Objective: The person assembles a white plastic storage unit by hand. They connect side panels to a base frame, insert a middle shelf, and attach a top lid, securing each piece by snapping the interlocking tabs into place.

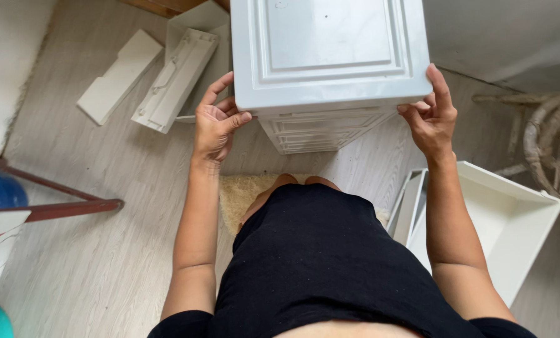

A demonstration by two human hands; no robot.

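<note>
I am gripping the white plastic cabinet [330,56] with my 2 hands, left hand [216,122] and right hand [431,116] on opposite corners, keeping it steady on the floor [104,250].

A home room: pale wood-look floor [92,250], cream shaggy rug [245,197], wicker chair [552,150].

Soft even daylight, faint shadows, sharp focus, slight wide-angle edge stretch.

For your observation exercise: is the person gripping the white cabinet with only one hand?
No: the left hand and right hand each grip an opposite side of the white cabinet.
</note>
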